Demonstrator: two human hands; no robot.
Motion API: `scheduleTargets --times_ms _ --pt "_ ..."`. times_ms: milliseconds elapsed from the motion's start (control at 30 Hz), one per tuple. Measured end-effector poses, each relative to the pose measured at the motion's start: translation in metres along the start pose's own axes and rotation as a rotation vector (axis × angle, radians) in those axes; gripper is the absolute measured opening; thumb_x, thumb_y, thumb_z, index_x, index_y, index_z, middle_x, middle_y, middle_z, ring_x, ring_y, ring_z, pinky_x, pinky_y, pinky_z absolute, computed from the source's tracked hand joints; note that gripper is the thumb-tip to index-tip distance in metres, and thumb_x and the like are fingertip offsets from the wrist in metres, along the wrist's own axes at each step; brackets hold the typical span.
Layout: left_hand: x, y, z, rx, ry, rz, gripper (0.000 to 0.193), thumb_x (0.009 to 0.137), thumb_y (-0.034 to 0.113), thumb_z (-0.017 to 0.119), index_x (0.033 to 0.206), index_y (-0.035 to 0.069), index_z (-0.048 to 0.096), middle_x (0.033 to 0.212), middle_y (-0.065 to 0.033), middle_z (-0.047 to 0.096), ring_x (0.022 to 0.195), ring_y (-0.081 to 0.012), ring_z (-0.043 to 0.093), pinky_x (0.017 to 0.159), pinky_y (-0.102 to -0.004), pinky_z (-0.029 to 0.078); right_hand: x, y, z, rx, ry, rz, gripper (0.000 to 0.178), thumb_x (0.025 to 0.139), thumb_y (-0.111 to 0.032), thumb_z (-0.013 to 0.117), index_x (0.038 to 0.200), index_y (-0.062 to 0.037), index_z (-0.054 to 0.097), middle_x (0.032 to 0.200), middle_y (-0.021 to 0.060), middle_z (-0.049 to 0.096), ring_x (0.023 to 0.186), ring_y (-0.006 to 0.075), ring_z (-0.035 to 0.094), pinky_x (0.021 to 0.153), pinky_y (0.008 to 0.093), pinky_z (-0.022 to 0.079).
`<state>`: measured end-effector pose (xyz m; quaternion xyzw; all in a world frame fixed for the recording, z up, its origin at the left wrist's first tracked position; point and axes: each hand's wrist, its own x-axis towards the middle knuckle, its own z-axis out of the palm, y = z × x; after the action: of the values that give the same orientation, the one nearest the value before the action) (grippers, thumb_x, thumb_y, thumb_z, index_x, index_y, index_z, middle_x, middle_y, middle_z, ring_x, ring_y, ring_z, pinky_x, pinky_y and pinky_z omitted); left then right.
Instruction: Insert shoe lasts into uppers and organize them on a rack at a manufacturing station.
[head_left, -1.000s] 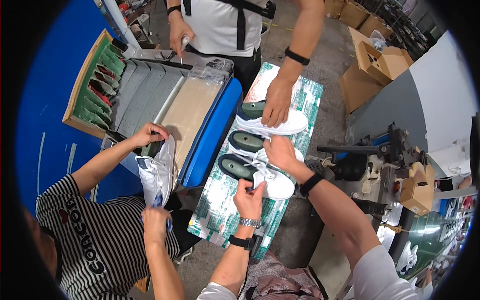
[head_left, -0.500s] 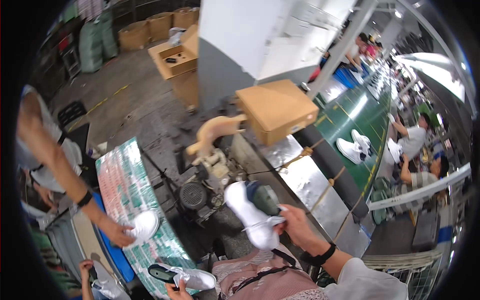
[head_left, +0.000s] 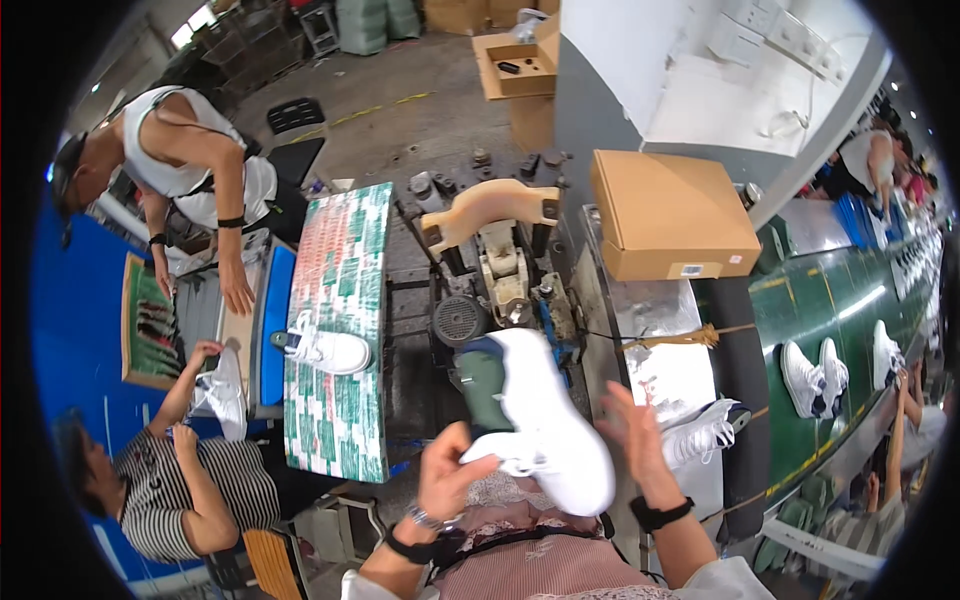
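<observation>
My left hand [head_left: 450, 482] pinches a white sneaker [head_left: 560, 430] at its upper, by the laces. The shoe hangs tilted in front of me, its dark green insole or lining showing at the opening. My right hand [head_left: 637, 436] is open, fingers spread, just right of that sneaker and apart from it. Another white laced sneaker [head_left: 703, 434] lies on the metal ledge beyond my right hand. One more white sneaker [head_left: 335, 350] sits on the table with green-and-white taped covering [head_left: 335, 425] to my left.
A machine with a curved tan pad [head_left: 490, 212] and a motor [head_left: 460, 321] stands ahead. A brown carton [head_left: 672, 215] rests on the ledge. At right, a green conveyor [head_left: 860, 350] carries white shoes. Two people work at left, one with a sneaker [head_left: 228, 395].
My right hand has let go of its sneaker, and one now lies on the metal ledge. My left hand has brought its sneaker up before me. The view has turned left.
</observation>
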<state>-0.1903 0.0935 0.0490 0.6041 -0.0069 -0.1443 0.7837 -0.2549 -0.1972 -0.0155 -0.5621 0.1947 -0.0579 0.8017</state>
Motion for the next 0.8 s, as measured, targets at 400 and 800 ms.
scheduleTargets --times_ms 400,800 --pt "0.121 -0.092 0.038 -0.429 -0.122 -0.272 0.021 0.106 0.026 0.053 0.117 0.007 0.053 0.11 -0.0058 0.065 0.094 -0.0169 0.068 0.074 -0.0346 0.063 0.101 -0.083 0.101 -0.483 -0.191 -0.271 0.089 0.08 -0.013 0.069 0.157 0.0031 0.026 0.139 0.0202 0.055 0.122 0.0247 0.059 0.104 0.0341 0.045" --pt "0.117 -0.123 0.033 -0.378 0.065 -0.449 0.023 0.104 0.028 0.05 0.111 0.007 0.054 0.1 -0.0063 0.066 0.08 -0.0167 0.067 0.068 -0.0373 0.061 0.11 -0.079 0.135 -0.898 -0.194 -0.412 0.102 0.072 -0.017 0.075 0.157 0.0043 0.022 0.133 0.028 0.058 0.116 0.0352 0.064 0.101 0.0409 0.049"
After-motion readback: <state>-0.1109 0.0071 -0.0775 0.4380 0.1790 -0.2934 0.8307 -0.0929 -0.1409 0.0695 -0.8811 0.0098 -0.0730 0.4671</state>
